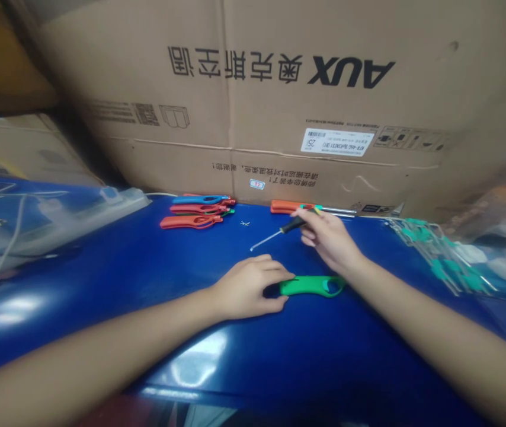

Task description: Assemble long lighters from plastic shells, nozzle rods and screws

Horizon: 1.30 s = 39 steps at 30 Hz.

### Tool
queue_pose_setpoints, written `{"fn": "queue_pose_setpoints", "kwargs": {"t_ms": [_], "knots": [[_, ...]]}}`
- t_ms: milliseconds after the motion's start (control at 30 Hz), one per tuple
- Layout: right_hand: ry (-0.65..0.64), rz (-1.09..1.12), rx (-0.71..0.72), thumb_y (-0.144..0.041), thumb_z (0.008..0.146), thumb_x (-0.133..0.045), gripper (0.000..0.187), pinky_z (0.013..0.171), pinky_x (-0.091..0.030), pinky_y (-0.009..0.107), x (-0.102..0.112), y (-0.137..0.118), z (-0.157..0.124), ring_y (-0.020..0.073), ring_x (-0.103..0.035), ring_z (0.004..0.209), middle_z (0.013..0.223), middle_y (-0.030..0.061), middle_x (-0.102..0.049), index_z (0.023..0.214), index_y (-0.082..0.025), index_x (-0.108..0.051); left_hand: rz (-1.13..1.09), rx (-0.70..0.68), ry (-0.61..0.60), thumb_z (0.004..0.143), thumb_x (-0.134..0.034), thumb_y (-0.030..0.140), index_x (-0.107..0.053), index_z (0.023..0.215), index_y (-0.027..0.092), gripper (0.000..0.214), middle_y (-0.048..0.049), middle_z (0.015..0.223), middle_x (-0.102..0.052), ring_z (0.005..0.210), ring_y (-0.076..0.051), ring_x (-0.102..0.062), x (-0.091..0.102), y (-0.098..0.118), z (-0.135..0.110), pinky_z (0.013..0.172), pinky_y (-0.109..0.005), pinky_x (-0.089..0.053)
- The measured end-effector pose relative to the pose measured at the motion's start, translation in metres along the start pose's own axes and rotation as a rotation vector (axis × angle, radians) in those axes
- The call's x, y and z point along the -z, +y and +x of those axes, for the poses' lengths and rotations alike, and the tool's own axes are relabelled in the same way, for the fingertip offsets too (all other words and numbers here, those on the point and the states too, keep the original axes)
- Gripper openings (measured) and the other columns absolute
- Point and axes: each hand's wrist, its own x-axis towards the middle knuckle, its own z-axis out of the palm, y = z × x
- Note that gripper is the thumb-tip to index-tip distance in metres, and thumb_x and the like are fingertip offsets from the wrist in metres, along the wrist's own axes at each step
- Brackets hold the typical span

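My left hand (257, 287) has its fingers and thumb closed on the near end of a green plastic lighter handle (306, 285), which lies flat on the blue table. At the handle's right end is a finger-hole opening with a paler green piece in it. In my right hand (326, 234) I grip a screwdriver (292, 224) with a black grip. Its thin metal shaft points down and left, the tip apart from the handle. A few small pale pieces (245, 223), perhaps screws, lie on the table beyond my left hand.
Several red and blue lighter handles (193, 222) lie at the back left. An orange lighter (286, 206) with metal tubes rests by the big cardboard box (262, 118). Metal rods with teal parts (452, 267) are at right, a whitish plastic tray (79, 219) at left.
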Motion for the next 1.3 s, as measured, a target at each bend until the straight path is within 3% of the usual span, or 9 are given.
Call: {"fn": "queue_pose_setpoints", "kwargs": {"t_ms": [33, 100, 200, 400, 533, 700, 867, 1300], "knots": [[0.019, 0.093, -0.054, -0.051, 0.09, -0.061, 0.034, 0.04, -0.033, 0.021, 0.009, -0.002, -0.002, 0.0068, -0.035, 0.044, 0.057, -0.0068, -0.044, 0.085, -0.018, -0.065, -0.004, 0.002, 0.002, 0.088, -0.067, 0.03, -0.069, 0.122, 0.019, 0.036, -0.0055, 0.115, -0.074, 0.099, -0.022, -0.065, 0.0, 0.0, 0.0, 0.092, -0.035, -0.052], [0.092, 0.481, -0.275, -0.047, 0.077, -0.078, 0.033, 0.037, -0.032, 0.016, 0.026, -0.003, -0.005, 0.0036, -0.032, 0.043, 0.056, -0.009, -0.041, 0.076, -0.019, -0.061, -0.017, 0.007, 0.009, 0.088, -0.068, 0.03, -0.07, 0.122, 0.019, 0.036, -0.0058, 0.114, -0.074, 0.099, -0.022, -0.065, -0.001, -0.001, 0.0, 0.092, -0.035, -0.052], [0.207, 0.744, -0.441, -0.036, 0.069, -0.087, 0.034, 0.037, -0.039, 0.013, 0.046, 0.001, -0.016, 0.0021, -0.039, 0.043, 0.061, -0.0081, -0.051, 0.076, -0.02, -0.058, -0.048, 0.019, 0.021, 0.088, -0.07, 0.032, -0.07, 0.122, 0.019, 0.036, -0.0065, 0.113, -0.074, 0.098, -0.022, -0.064, -0.002, -0.002, 0.0, 0.09, -0.035, -0.052], [0.217, 0.763, -0.529, -0.043, 0.076, -0.082, 0.03, 0.046, -0.053, 0.014, 0.058, 0.01, -0.045, 0.005, -0.053, 0.051, 0.076, -0.003, -0.067, 0.082, -0.022, -0.061, -0.098, 0.01, 0.027, 0.088, -0.073, 0.038, -0.07, 0.123, 0.019, 0.039, -0.0067, 0.113, -0.075, 0.097, -0.021, -0.064, -0.003, -0.004, 0.001, 0.087, -0.034, -0.053], [0.225, 0.812, -0.559, -0.046, 0.078, -0.08, 0.032, 0.042, -0.049, 0.013, 0.051, 0.006, -0.051, 0.0023, -0.047, 0.045, 0.076, -0.0032, -0.067, 0.083, -0.02, -0.063, -0.125, 0.016, 0.043, 0.086, -0.076, 0.038, -0.071, 0.121, 0.019, 0.039, -0.0068, 0.112, -0.076, 0.095, -0.021, -0.066, -0.004, 0.001, 0.001, 0.088, -0.035, -0.052], [0.208, 0.783, -0.549, -0.053, 0.077, -0.079, 0.038, 0.042, -0.046, 0.014, 0.046, 0.006, -0.049, 0.0018, -0.044, 0.043, 0.072, -0.0045, -0.064, 0.082, -0.02, -0.061, -0.227, 0.182, 0.172, 0.078, -0.083, 0.038, -0.07, 0.122, 0.023, 0.048, -0.0061, 0.111, -0.075, 0.096, -0.021, -0.067, -0.008, 0.012, 0.002, 0.089, -0.035, -0.054], [0.205, 0.777, -0.535, -0.051, 0.078, -0.078, 0.037, 0.042, -0.046, 0.016, 0.044, 0.006, -0.053, 0.0025, -0.045, 0.043, 0.072, -0.0036, -0.065, 0.082, -0.018, -0.061, -0.361, 0.269, 0.205, 0.083, -0.079, 0.034, -0.074, 0.114, 0.022, 0.033, -0.0052, 0.106, -0.076, 0.088, -0.018, -0.067, -0.007, 0.017, 0.004, 0.079, -0.031, -0.054], [0.148, 0.735, -0.476, -0.051, 0.079, -0.077, 0.036, 0.046, -0.05, 0.018, 0.04, 0.004, -0.058, 0.0034, -0.048, 0.045, 0.076, -0.0023, -0.067, 0.084, -0.017, -0.064, -0.516, 0.233, 0.226, 0.086, -0.076, 0.025, -0.079, 0.096, 0.019, 0.012, -0.0057, 0.095, -0.077, 0.085, -0.016, -0.071, -0.007, 0.016, 0.005, 0.076, -0.027, -0.057]]}}
